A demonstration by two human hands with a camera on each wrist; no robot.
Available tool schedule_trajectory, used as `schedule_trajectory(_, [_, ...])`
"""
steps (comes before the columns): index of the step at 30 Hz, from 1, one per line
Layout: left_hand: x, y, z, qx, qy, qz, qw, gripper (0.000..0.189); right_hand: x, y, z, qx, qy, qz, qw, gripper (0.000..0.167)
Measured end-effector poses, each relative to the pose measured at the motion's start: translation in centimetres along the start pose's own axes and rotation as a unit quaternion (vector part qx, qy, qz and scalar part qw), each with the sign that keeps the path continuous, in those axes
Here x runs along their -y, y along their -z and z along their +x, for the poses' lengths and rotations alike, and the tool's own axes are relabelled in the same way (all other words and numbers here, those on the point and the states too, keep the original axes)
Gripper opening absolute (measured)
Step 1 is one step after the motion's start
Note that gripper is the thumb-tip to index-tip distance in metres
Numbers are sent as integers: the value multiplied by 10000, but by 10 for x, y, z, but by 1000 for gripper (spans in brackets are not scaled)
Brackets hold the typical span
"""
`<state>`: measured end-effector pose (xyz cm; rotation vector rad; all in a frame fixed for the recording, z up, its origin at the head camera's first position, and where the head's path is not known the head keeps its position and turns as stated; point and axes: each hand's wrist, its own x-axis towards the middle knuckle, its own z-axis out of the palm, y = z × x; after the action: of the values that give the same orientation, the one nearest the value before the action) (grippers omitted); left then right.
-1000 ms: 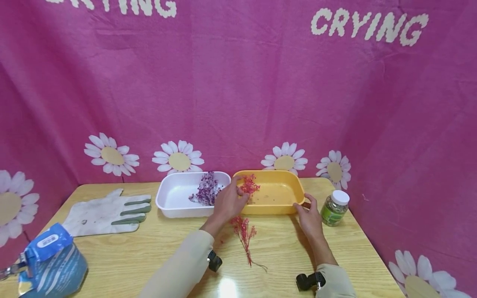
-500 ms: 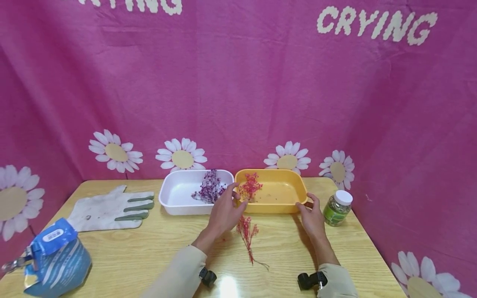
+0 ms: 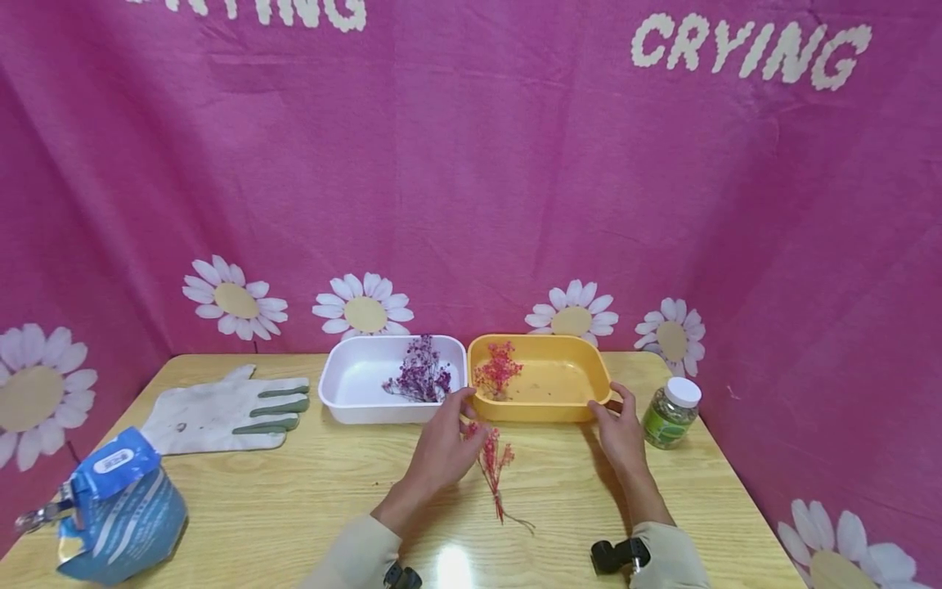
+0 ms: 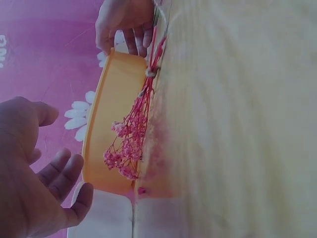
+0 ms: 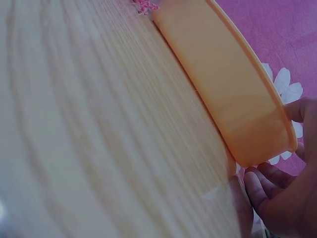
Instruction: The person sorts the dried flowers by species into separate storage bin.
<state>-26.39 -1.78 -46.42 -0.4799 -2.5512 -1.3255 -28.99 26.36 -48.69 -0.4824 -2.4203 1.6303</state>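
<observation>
My left hand hovers just before the seam between the two trays, its fingers loosely bent with nothing between them. Beside its thumb, a tied bunch of red dried flowers lies on the table; the left wrist view shows the whole bunch, blooms toward the tray. At the front right corner of the yellow plastic tray, my right hand pinches the rim with thumb and fingers, also seen in the right wrist view, where the hand grips that corner. Red dried flowers lie inside the tray's left end.
Left of the yellow tray stands a white tray with purple dried flowers. A white-lidded jar is at the right. A work glove and a clipped blue bag occupy the left of the wooden table.
My left hand has drawn back from inside the yellow tray toward me, leaving the red flowers there. My right hand keeps its hold on the tray corner.
</observation>
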Motion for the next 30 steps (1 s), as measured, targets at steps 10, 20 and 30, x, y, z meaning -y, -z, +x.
schedule_trajectory(10, [-2, -1, -14, 430, 359, 61, 9984, 53, -1, 2, 2, 40, 16, 41, 10000, 61])
schedule_trajectory(20, [-5, -3, -26, 787, 303, 450, 9954, 49, -3, 3, 3, 59, -17, 58, 10000, 62])
schedule_trajectory(30, [-4, -5, -34, 1075, 335, 1004, 9886, 45, -4, -1, 4, 7, -14, 76, 10000, 61])
